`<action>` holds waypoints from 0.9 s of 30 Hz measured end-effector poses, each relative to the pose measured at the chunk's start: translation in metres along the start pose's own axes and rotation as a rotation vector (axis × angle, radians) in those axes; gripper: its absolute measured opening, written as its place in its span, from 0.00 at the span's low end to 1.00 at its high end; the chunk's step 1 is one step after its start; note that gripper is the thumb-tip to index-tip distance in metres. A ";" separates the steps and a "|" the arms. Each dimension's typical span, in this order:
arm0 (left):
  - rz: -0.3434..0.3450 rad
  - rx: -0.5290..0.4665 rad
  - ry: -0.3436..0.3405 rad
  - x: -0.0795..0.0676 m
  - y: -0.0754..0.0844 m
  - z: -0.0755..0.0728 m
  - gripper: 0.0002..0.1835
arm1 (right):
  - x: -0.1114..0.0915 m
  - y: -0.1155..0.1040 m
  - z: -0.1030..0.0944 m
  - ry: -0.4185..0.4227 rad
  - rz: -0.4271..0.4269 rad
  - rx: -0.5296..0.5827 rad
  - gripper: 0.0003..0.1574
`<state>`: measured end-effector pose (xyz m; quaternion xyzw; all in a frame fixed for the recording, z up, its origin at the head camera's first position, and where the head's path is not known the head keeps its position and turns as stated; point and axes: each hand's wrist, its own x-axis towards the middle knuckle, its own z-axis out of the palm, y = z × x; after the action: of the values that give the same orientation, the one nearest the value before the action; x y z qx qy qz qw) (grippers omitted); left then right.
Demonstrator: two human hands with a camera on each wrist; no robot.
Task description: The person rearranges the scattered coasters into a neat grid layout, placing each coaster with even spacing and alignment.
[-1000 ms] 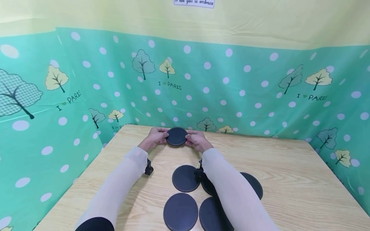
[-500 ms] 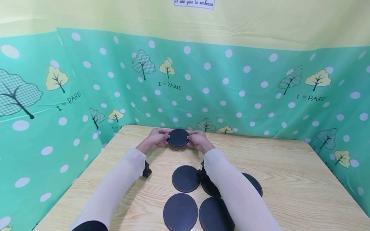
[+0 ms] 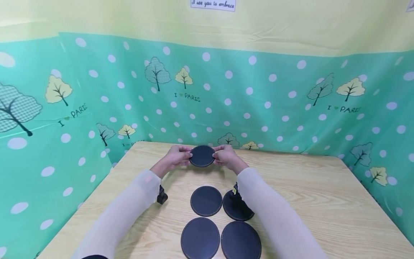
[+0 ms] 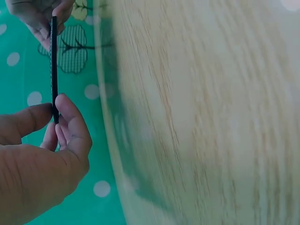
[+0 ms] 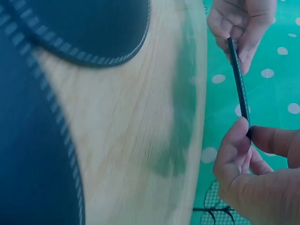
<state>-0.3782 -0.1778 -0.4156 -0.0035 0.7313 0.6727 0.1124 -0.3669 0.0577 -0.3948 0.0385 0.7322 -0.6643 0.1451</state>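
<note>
Both hands hold one round black coaster with a stitched rim above the far part of the table in the head view. My left hand pinches its left edge between thumb and fingers. The opposite edge is pinched by my right hand. Seen edge-on in the left wrist view, the coaster is thin and held off the tabletop. The right wrist view also shows the coaster's narrow edge, with a thumb and fingers at each end.
Several similar coasters lie flat nearer the person, including one at the front left and one partly under the right wrist camera. The wooden table ends at a green dotted curtain.
The held coaster and both hands have shifted slightly right and nearer. My right forearm has moved right, uncovering more of two coasters and hiding the one at the far right.
</note>
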 end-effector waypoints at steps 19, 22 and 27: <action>-0.007 -0.035 -0.085 -0.026 0.009 0.032 0.23 | -0.031 -0.001 -0.033 -0.032 -0.062 -0.121 0.22; -0.012 -0.047 -0.095 -0.028 0.010 0.037 0.24 | -0.035 0.001 -0.039 -0.037 -0.068 -0.131 0.22; 0.002 -0.060 -0.114 -0.034 0.012 0.047 0.23 | -0.044 0.004 -0.050 -0.053 -0.087 -0.145 0.23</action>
<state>-0.3396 -0.1356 -0.4011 0.0325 0.7033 0.6934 0.1531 -0.3319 0.1134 -0.3835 -0.0214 0.7751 -0.6162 0.1379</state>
